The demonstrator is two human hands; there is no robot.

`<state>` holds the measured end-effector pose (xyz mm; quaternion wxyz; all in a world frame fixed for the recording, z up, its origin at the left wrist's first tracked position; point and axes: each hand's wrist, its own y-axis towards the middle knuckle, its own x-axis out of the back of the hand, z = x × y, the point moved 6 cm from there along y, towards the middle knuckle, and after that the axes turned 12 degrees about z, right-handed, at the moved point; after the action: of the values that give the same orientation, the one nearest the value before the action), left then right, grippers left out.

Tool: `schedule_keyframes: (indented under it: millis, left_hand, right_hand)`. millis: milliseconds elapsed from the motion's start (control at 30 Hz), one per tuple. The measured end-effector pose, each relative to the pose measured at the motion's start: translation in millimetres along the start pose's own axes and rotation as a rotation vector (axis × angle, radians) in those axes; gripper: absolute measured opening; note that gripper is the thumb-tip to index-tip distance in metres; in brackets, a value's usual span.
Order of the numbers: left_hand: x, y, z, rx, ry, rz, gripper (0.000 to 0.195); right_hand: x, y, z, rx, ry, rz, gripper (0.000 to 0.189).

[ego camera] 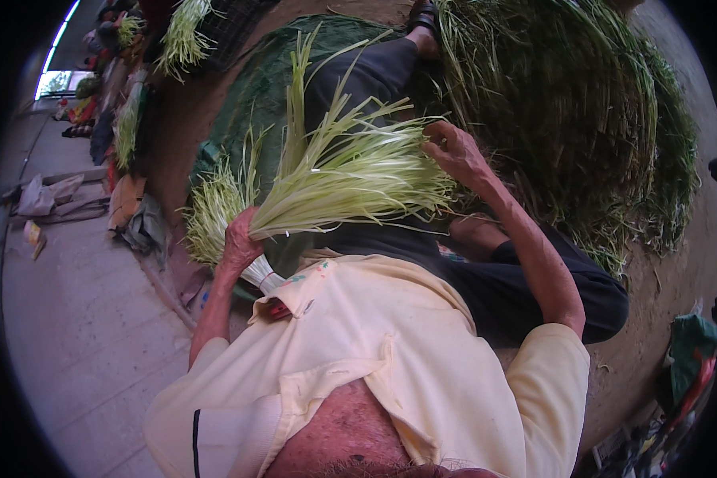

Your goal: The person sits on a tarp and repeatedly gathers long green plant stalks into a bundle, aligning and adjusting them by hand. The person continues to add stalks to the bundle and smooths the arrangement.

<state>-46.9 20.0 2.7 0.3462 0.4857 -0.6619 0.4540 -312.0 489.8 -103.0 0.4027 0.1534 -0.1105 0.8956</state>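
Note:
My left hand (241, 240) grips a loose bunch of pale yellow-green chives (352, 179) by its stem end. The long leaves fan out to the right across my lap. At the leaf tips is my right hand (454, 152), its fingers bent; whether they pinch a leaf is too small to tell. Behind and below my left hand lies another bunch of pale chives (212, 203). Its white stems (262, 273) point toward my shirt, with a thin reddish band around them.
A large heap of darker green leafy stalks (549, 119) lies on the earthen floor at the right. Green sheeting (251, 89) spreads beneath my outstretched leg (370, 71). More pale bunches (185, 36) are at the upper left, with other people beyond. Plastic bags (36, 197) lie on the left paving.

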Motion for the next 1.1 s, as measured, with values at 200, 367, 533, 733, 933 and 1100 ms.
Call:
schedule_keyframes:
  millis: [200,367,533,733,933,1100]
  left_hand:
    - [-0.9,0.6,0.5,0.023,-0.025,-0.002,0.036]
    - [0.1,-0.7,0.1,0.006,-0.034,0.015,0.035]
    - [-0.6,-4.5,1.5,0.029,-0.026,-0.006,0.033]
    - [-4.2,-6.7,1.6,0.043,-0.014,0.011,0.034]
    - [-12.7,-10.4,1.7,0.057,-0.057,0.021,0.034]
    - [-14.9,-17.5,12.6,0.075,-0.042,0.039,0.034]
  right_hand:
    - [-9.8,11.0,16.0,0.051,0.068,-0.013,0.029]
    - [-11.4,20.5,23.1,0.102,0.063,-0.007,0.025]
    - [-8.8,31.4,16.2,0.115,-0.015,0.046,0.018]
    - [-24.2,62.4,-5.6,0.093,-0.078,-0.101,0.019]
    - [-54.1,99.9,-55.9,-0.134,0.013,-0.105,0.026]
    - [-30.8,91.1,-89.2,-0.357,0.154,-0.254,0.024]
